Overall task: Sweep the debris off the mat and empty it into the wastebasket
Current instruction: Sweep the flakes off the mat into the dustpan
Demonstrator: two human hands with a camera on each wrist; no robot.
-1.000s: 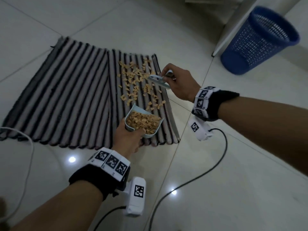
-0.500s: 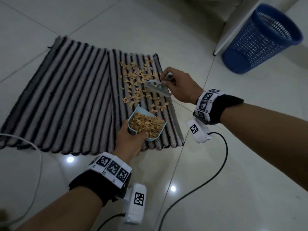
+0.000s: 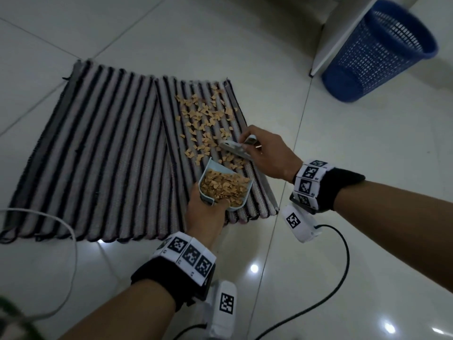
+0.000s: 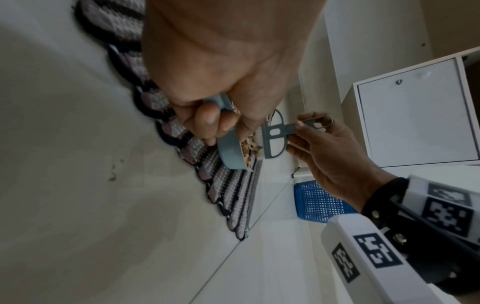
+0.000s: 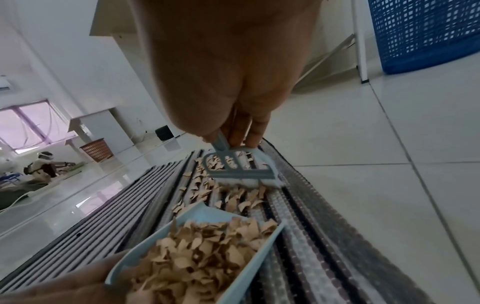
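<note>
A striped mat [image 3: 98, 155] lies on the tiled floor, with tan debris [image 3: 206, 119] scattered over its right part. My left hand [image 3: 206, 214] grips a light blue dustpan [image 3: 241, 204] heaped with debris [image 5: 202, 263], its mouth resting on the mat near the front right corner. My right hand [image 3: 267, 155] pinches the handle of a small blue brush [image 3: 232, 147] just beyond the pan. In the right wrist view the brush [image 5: 241, 166] has its white bristles down on the mat [image 5: 311, 236] among loose pieces. The blue mesh wastebasket [image 3: 377, 50] stands at the far right.
A white cabinet edge [image 3: 338, 38] stands just left of the wastebasket [image 4: 319, 201]. A black cable [image 3: 340, 266] runs over the floor by my right wrist and a white cable [image 3: 66, 231] curves at the mat's front left. White tiled floor [image 3: 367, 143] surrounds the mat.
My right hand has drawn the brush along the mat towards the dustpan, pulling debris with it. The left hand and dustpan have stayed near the mat's front right corner.
</note>
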